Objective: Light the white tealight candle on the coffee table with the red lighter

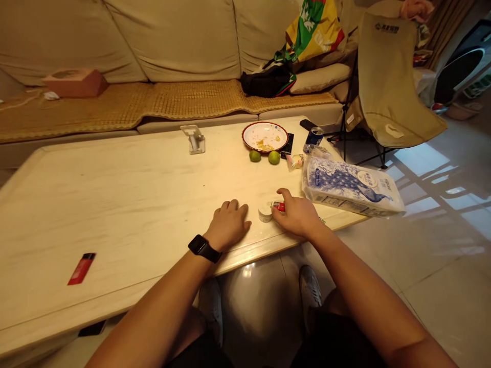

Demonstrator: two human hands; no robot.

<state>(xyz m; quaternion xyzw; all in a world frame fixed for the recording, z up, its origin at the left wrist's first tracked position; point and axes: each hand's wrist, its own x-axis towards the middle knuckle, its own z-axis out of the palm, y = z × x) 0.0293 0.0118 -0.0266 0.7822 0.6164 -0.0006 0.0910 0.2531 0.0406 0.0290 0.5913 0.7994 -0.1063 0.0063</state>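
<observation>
A red and black packet (82,268) is laid near the front edge of the tabletop (146,204), well to the left. Above it in reach, a black watch (204,249) is worn on the wrist of the left hand (227,223), which is open, palm down, fingers spread. By the right hand (297,212), a small red object (279,206) is gripped, partly hidden by the fingers; the index finger is held clear of it. A small round white container (265,211) is placed between the hands, just beside the right thumb. Farther right, a wrapped pack (351,185) with a blue peacock print is seen overhanging the edge. Beyond, two green fruits (264,157) are set before a red-rimmed plate (265,137) bearing yellow scraps. A dark blue can (313,139) is placed to its right, and a folding stand (194,139) to its left.
</observation>
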